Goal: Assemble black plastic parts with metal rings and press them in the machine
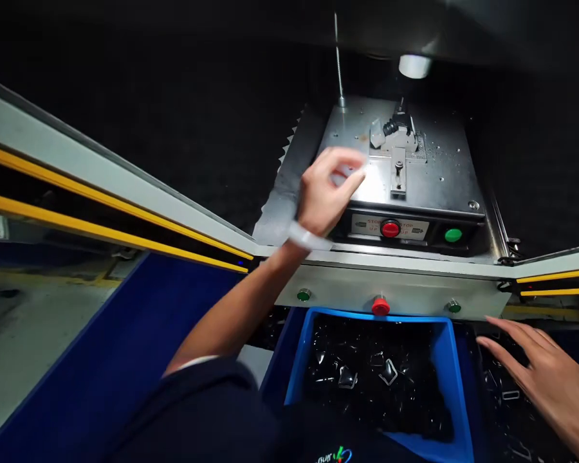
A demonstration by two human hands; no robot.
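Observation:
My left hand hovers above the left front part of the metal plate, slightly blurred. Its fingers are curved, with a gap between thumb and forefinger and nothing visible between them. Just beyond it, on the plate, sits a small metal fixture with a black ribbed part on it and a bolted clamp strip in front. At the lower right, my right hand is open, fingers stretched out, over dark glossy parts. It holds nothing that I can see.
A blue bin of black shiny pieces stands before me. Above it, the white panel carries a red knob and green buttons. A red button and a green button sit below the plate. Yellow-striped rails flank the opening.

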